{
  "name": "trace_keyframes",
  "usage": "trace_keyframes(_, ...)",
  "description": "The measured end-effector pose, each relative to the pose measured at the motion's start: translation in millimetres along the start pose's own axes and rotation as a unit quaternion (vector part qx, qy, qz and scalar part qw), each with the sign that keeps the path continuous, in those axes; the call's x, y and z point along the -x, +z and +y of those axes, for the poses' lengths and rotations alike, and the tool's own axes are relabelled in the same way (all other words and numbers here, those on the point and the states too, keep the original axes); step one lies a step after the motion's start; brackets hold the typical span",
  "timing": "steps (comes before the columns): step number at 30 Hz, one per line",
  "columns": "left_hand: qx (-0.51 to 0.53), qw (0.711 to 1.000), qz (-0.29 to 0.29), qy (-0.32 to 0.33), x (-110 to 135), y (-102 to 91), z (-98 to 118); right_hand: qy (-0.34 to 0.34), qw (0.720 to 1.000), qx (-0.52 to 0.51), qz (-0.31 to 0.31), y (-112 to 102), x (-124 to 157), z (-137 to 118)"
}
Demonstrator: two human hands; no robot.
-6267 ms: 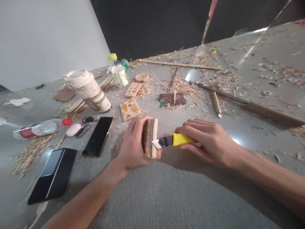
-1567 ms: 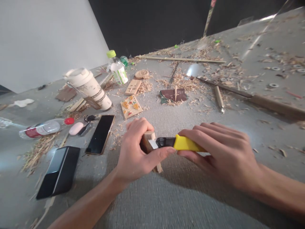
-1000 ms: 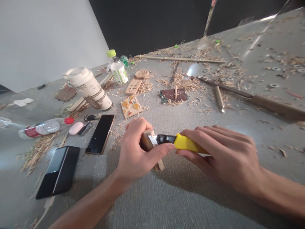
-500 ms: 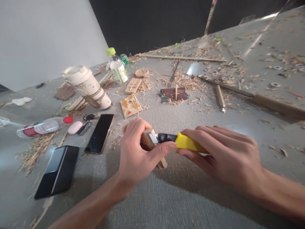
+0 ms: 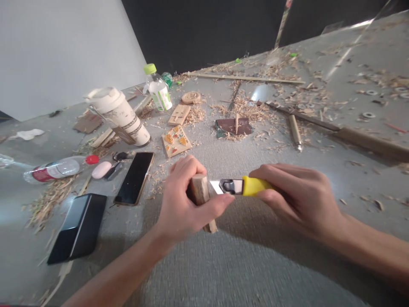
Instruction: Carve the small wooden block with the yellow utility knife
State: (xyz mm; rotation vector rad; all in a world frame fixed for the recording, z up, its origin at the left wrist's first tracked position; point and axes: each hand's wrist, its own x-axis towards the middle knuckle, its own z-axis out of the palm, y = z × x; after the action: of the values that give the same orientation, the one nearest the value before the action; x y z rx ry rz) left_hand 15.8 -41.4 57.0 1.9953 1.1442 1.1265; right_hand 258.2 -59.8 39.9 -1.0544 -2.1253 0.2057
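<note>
Head view: toward the table's left edge stands a lidded paper cup (image 5: 119, 113), its contents hidden. Near it lies a clear bottle (image 5: 57, 167) with a red cap. Near the middle of the table, the left hand (image 5: 182, 204) clenches a small wood block (image 5: 200, 190), pale, rough-cut and a little tilted. The right hand (image 5: 297, 198) grasps a yellow utility knife (image 5: 243, 186), its blade tip at the block.

Woodcarving workshop: shavings (image 5: 246, 108), chisel (image 5: 294, 131).

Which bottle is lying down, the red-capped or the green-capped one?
The red-capped bottle lies on its side at the left; the green-capped bottle stands upright farther back.
</note>
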Motion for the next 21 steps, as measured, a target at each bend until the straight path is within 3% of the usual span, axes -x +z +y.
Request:
trace_keyframes(6,-0.01,0.998,-0.042,0.047,1.1,3.0,-0.1,-0.051,0.998,0.025,-0.017,-5.1,-1.0,-2.7)
trace_keyframes(15,0.065,0.996,-0.059,0.024,1.4,0.3,0.1,-0.074,0.996,0.043,-0.035,-2.0,-0.5,1.7)
trace_keyframes(21,0.063,0.997,-0.054,-0.013,3.7,-2.2,2.2,-0.064,0.996,0.069,-0.005,-0.1,2.1,-9.9)
